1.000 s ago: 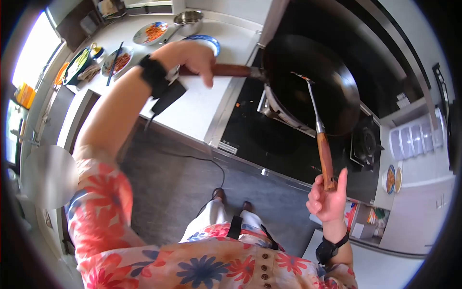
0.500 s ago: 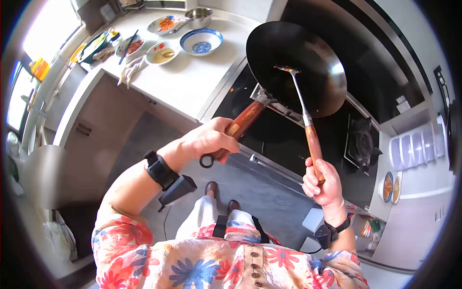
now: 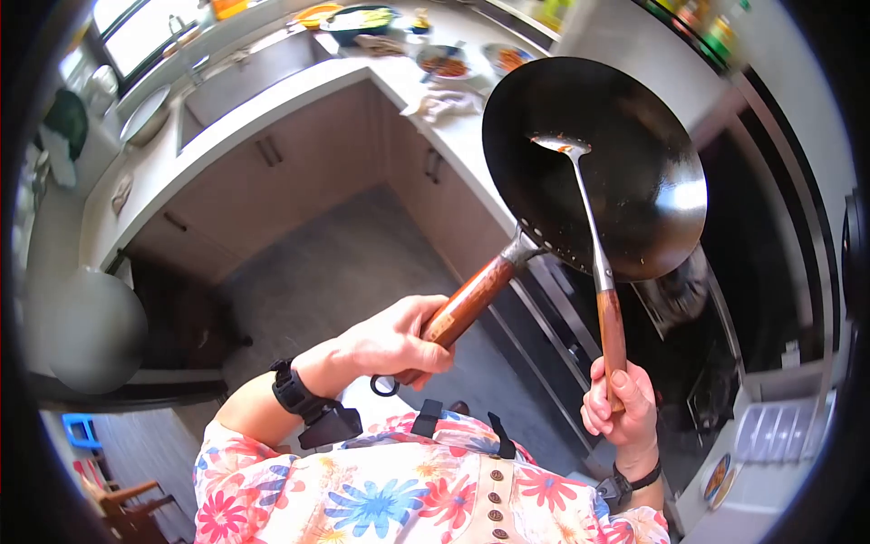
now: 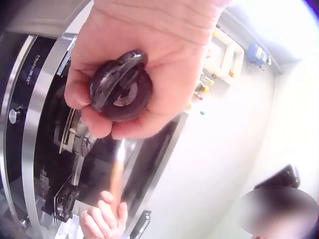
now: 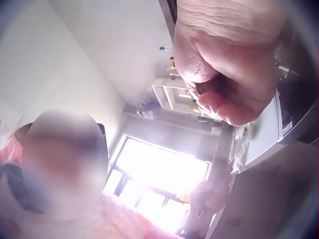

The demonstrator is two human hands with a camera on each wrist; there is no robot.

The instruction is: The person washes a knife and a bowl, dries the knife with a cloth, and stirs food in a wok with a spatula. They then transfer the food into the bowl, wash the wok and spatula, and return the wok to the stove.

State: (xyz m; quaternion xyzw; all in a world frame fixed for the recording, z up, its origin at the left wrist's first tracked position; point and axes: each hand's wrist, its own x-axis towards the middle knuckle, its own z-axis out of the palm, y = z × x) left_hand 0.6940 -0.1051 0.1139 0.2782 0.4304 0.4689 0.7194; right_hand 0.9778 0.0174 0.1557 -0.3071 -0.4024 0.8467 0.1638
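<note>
A dark wok is held up off the stove, tilted so its inside faces the head camera. The left hand grips its wooden handle; in the left wrist view the left hand is wrapped round the handle's end, with the dark hanging ring showing. The right hand grips the wooden handle of a metal spatula, whose head lies over the wok's inside with bits of food on it. The right wrist view shows curled fingers of the right hand, the tool mostly hidden.
A counter with bowls of food and a cloth runs behind the wok. The sink is at the upper left, cabinets below. The stove is at the right, a plastic rack beyond it.
The left hand regripped the wok handle from above to its end. The wok has risen off the stove, with the spatula over it, and the head view has turned left toward the sink.
</note>
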